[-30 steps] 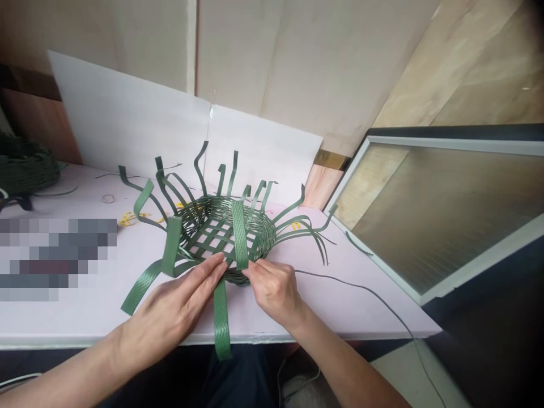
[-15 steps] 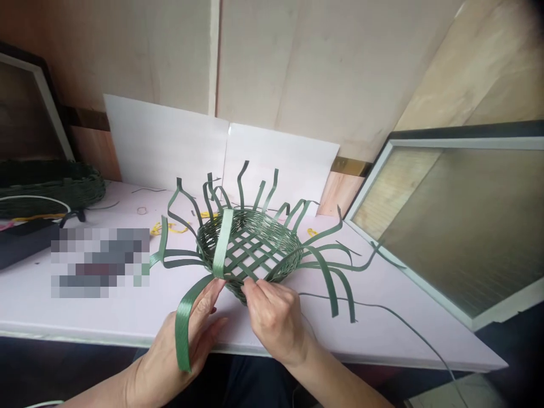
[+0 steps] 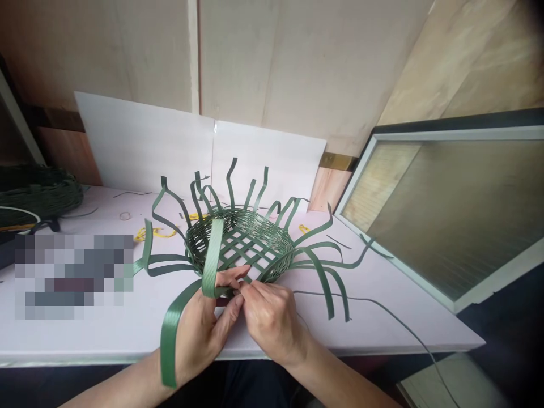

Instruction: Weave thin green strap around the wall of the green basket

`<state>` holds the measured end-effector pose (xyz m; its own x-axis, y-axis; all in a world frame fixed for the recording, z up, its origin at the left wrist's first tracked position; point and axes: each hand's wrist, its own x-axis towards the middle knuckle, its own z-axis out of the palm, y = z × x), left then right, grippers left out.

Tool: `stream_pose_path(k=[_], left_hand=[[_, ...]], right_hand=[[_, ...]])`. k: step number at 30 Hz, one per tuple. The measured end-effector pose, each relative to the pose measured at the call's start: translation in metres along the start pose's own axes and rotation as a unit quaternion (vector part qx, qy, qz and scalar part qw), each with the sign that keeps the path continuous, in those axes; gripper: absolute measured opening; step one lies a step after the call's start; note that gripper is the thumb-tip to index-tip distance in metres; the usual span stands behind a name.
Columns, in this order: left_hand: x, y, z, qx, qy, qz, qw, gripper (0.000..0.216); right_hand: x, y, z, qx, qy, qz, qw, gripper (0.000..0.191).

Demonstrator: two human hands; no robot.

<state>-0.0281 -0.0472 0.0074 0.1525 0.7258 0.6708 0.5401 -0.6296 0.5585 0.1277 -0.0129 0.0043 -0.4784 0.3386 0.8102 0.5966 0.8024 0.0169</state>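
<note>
A round green woven basket with an open lattice base rests on the table, its loose flat strips sticking out all round. At its near rim, my left hand has fingers over the inside and the thumb outside, closed on the edge. One wide strip bends down over the back of that hand, and another strip stands up by its fingers. My right hand is pinched beside the left fingertips, on a thin green strand trailing to the right; its fingertips are partly hidden.
White boards lean on the wall behind. A framed pane stands at the right. Another dark green basket sits at far left, near a blurred-out patch. Yellow scraps lie on the pale table.
My left fingers have come up over the near rim into the basket, and the left thumb has closed in towards my right fingertips. The whole view has shifted so things sit further left.
</note>
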Motion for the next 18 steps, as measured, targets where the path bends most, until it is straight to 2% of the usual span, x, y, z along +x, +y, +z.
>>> stream_pose_path(k=[4, 7, 11, 14, 18], left_hand=[[0.002, -0.021, -0.005, 0.039, -0.031, 0.082, 0.995, 0.025], [0.004, -0.025, -0.009, 0.04, -0.069, 0.064, 0.995, 0.028], [0.01, -0.015, -0.014, 0.056, -0.115, 0.037, 0.991, 0.028], [0.012, -0.01, -0.016, 0.067, -0.146, 0.027, 0.987, 0.025], [0.013, -0.011, -0.016, 0.054, -0.164, 0.004, 0.985, 0.025]], right_hand=[[0.002, 0.001, -0.005, -0.027, -0.023, -0.013, 0.999, 0.027], [0.001, 0.003, -0.008, -0.006, -0.036, -0.018, 0.999, 0.025], [-0.005, 0.008, -0.012, 0.021, -0.033, -0.042, 0.998, 0.016], [-0.008, 0.01, -0.018, -0.011, -0.015, -0.08, 0.997, 0.026], [-0.004, 0.007, -0.03, -0.068, -0.064, -0.096, 0.991, 0.026]])
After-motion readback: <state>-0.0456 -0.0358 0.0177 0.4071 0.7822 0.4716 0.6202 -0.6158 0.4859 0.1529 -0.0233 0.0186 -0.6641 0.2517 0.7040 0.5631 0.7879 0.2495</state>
